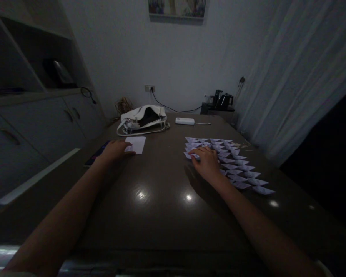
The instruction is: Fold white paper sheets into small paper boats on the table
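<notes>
My left hand (115, 151) rests at the left edge of a white sheet or small stack of paper (138, 144). Its thumb and fingers are apart, with paper showing between them. Under its wrist side lies a dark phone-like slab (95, 154), partly covered. On the right, several folded paper boats (238, 173) stand in close rows. My right hand (206, 161) is at the near left of these rows, thumb and fingers curled round a paper boat (188, 155). The palm hides some of the boats behind it.
A white handbag (142, 119) sits at the back left of the brown table (158, 215). A white power bank-like block (185, 121) with a short cable lies at the back middle. Beyond stand a black kettle (226, 100) and, rightward, a pale curtain (265, 77).
</notes>
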The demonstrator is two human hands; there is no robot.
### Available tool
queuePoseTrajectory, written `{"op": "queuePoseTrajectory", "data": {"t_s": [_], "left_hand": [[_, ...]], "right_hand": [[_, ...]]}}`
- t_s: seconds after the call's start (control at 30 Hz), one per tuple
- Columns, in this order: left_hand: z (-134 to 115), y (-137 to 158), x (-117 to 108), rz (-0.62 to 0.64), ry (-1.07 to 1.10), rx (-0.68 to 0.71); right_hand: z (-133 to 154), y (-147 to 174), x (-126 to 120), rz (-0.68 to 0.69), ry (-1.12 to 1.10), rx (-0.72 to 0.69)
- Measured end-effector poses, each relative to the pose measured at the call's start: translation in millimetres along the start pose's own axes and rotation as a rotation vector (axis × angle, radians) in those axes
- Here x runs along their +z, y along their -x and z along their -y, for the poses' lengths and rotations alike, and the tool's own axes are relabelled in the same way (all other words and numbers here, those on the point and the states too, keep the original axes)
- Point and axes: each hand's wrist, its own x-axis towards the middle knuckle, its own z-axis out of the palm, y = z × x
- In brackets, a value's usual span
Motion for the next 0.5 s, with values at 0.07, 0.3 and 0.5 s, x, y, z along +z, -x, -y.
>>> {"op": "queuePoseTrajectory", "data": {"t_s": [0.07,0.3,0.5], "left_hand": [[2.8,0.3,3.2,0.032,0.012,0.017],[1.3,1.2,1.7,0.043,0.073,0.066],[-3.0,-3.8,2.0,0.061,0.118,0.159]], "right_hand": [[-1.6,0.4,2.5,-0.009,-0.008,-0.006],[-1.9,1.3,5.4,0.004,-0.015,-0.007],[0.1,2.4,6.5,-0.004,-0.024,-0.012]]}}
